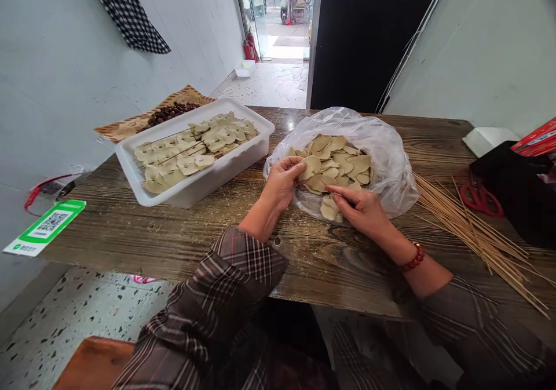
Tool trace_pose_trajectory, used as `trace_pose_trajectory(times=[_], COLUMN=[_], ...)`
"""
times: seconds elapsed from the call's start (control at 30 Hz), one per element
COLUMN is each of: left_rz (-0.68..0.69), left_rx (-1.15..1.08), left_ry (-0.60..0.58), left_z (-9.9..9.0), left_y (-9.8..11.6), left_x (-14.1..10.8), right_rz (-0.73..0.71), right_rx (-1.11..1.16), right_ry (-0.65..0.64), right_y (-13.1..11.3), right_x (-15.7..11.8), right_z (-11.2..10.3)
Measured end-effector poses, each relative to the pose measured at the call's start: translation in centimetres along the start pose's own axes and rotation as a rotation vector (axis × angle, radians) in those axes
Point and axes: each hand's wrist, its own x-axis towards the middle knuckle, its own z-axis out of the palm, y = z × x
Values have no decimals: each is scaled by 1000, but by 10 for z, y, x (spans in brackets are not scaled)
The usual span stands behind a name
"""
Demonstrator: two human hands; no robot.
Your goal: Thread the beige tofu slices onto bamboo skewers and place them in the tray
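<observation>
A clear plastic bag (382,146) lies open on the wooden table (174,233), holding several flat beige tofu-skin slices (343,164). My left hand (282,182) pinches one folded slice (309,167) at the bag's left edge. My right hand (362,207) rests at the bag's near edge, fingers together, touching slices at its fingertips; whether it holds a skewer I cannot tell. A white plastic tub (195,181) to the left holds several skewers threaded with the same slices (191,149).
A pile of bare bamboo skewers (469,228) lies to the right of the bag. Red-handled scissors (480,197) and a black bag (516,187) sit at the far right. A green QR sign (46,226) is on the left wall ledge. An open doorway (282,36) is ahead.
</observation>
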Motion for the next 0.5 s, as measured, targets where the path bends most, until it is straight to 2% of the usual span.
trace_pose_trajectory(times=[0.2,0.5], left_rz=[-84,-53], left_rx=[-62,-69], left_ry=[15,-66], left_z=[1,5], left_y=[3,-3], left_x=[-2,-5], right_rz=[-29,-24], right_rx=[35,24], right_ry=[2,20], right_y=[-1,1], right_x=[-1,0], right_z=[-1,0])
